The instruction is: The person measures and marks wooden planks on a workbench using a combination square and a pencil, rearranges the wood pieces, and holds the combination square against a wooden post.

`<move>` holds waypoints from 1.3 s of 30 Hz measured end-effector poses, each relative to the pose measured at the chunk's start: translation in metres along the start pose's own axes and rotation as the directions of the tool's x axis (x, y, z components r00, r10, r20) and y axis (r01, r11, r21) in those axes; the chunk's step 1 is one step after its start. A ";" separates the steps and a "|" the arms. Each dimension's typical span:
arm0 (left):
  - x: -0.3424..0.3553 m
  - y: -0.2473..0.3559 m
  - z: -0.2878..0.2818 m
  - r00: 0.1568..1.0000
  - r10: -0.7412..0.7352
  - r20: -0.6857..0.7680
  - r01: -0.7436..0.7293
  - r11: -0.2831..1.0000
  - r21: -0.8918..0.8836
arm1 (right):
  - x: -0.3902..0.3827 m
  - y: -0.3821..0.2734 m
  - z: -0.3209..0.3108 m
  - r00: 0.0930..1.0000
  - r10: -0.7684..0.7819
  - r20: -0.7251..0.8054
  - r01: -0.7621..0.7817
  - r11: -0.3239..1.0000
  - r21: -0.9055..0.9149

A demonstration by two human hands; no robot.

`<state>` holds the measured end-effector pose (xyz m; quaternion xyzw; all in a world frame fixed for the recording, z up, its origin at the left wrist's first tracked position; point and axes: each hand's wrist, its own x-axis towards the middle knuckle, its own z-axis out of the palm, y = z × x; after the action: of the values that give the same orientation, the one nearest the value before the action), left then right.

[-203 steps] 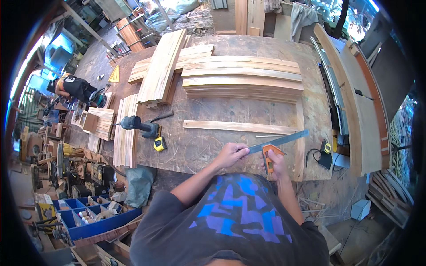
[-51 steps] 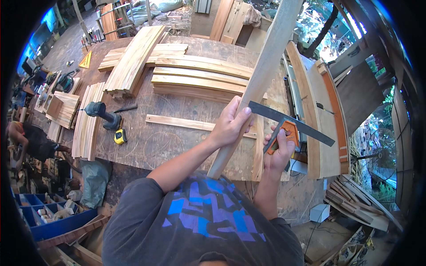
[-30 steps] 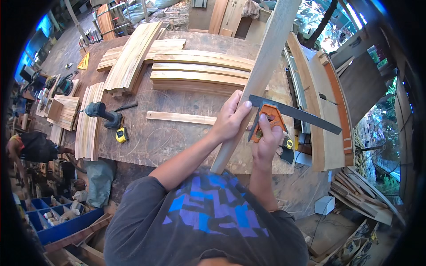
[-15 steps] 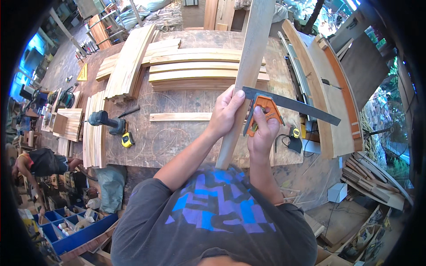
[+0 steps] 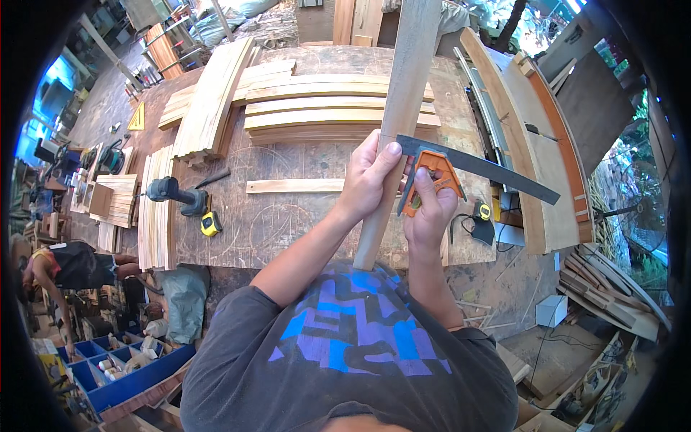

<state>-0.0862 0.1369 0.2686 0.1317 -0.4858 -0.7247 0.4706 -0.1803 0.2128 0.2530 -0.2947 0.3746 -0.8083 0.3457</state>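
A long wooden board (image 5: 407, 79) stretches from my chest out over the workbench. My left hand (image 5: 371, 176) is closed around its left side, thumb lying on top near the end of a dark metal blade. That blade belongs to a combination square (image 5: 437, 167) with an orange head, which my right hand (image 5: 430, 209) grips with the thumb on the head. The square's head sits by the board's right edge. Its blade overlaps the board at one end and sticks out far to the right. The right fingers are mostly hidden beneath the square.
Wooden strips (image 5: 338, 111) lie stacked on the workbench (image 5: 281, 223). At left are a cordless drill (image 5: 176, 196), a yellow tape measure (image 5: 211, 224) and more strips (image 5: 156, 209). Another tape measure (image 5: 482, 211) lies at right. A person (image 5: 65, 270) bends near a blue divided box (image 5: 119, 389).
The whole view has shifted slightly. Both hands keep their grips, and the square stays at nearly the same spot on the board.
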 end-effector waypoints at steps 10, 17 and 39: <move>0.000 -0.005 0.000 0.997 0.060 -0.051 -0.052 0.988 0.145 | 0.000 -0.002 0.004 0.999 0.037 -0.030 -0.036 0.999 0.013; 0.002 -0.007 -0.003 0.995 0.074 -0.064 -0.060 0.977 0.207 | 0.003 0.005 -0.001 0.999 0.034 0.003 -0.034 0.999 -0.011; 0.004 -0.012 0.000 0.998 0.019 -0.068 -0.017 1.000 0.024 | 0.004 0.011 -0.003 1.000 -0.001 -0.021 0.001 1.000 -0.029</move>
<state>-0.0951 0.1346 0.2603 0.1572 -0.4790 -0.7099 0.4917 -0.1811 0.2053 0.2433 -0.2912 0.3897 -0.8061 0.3370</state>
